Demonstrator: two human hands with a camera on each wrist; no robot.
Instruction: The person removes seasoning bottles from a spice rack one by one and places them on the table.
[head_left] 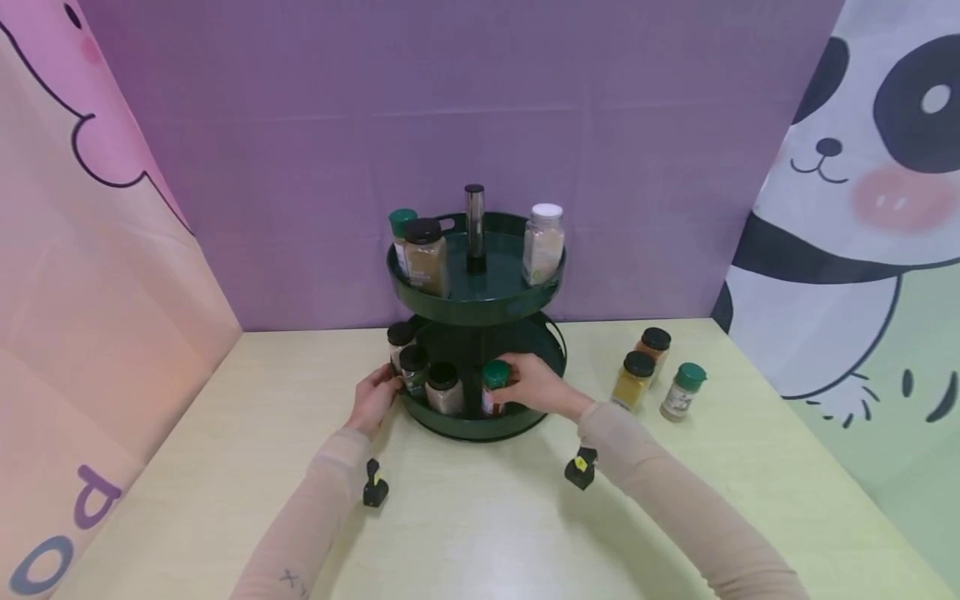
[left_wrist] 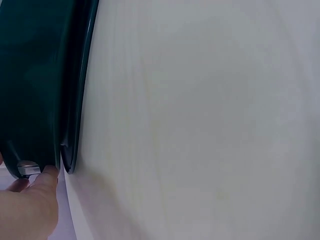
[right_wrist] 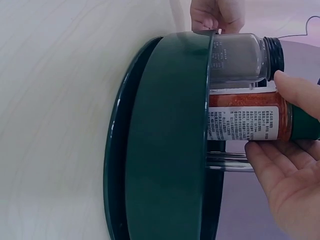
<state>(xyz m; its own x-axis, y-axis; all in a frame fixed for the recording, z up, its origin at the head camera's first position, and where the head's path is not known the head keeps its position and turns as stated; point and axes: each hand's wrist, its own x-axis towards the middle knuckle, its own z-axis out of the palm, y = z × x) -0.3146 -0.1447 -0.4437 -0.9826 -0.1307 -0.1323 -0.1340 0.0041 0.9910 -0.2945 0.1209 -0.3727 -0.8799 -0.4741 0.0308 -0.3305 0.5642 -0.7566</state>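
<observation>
- The right hand (head_left: pixel 534 385), just below the middle of the head view, has its thumb and fingers curled round a green-capped jar (head_left: pixel 494 388) of red spice that stands on the lower tier (head_left: pixel 480 427) of a dark green two-tier rack.
- In the right wrist view the same right hand (right_wrist: pixel 287 165) fills the lower right corner, thumb above and fingers below the green-capped jar (right_wrist: pixel 250 122), whose base sits inside the lower tier's wall (right_wrist: pixel 167 145).
- The left hand (head_left: pixel 372 400), left of centre in the head view, rests with its fingertips against the left rim of the lower tier; the fingers look loosely bent and hold no jar.
- In the left wrist view the left hand (left_wrist: pixel 27 207) shows in the lower left corner, one fingertip touching the tier's dark rim (left_wrist: pixel 70 100).
- Beside the held jar on the lower tier stand three black-capped jars (head_left: pixel 442 387), in a row curving up to the left.
- The upper tier (head_left: pixel 480 304), above the hands, carries a green-capped jar and a black-capped jar at its left and a white-capped jar (head_left: pixel 543 243) at its right, with a metal post (head_left: pixel 474 227) in the centre.
- To the right of the rack, on the pale table (head_left: pixel 480 517), stand three loose jars (head_left: pixel 654 371): two black-capped, one green-capped, close together.
- A small black clip (head_left: pixel 374 485) sits on each forearm.
- Behind are a purple backdrop (head_left: pixel 465 100), a pink panel at the left and a panda print (head_left: pixel 862 167) at the right.
</observation>
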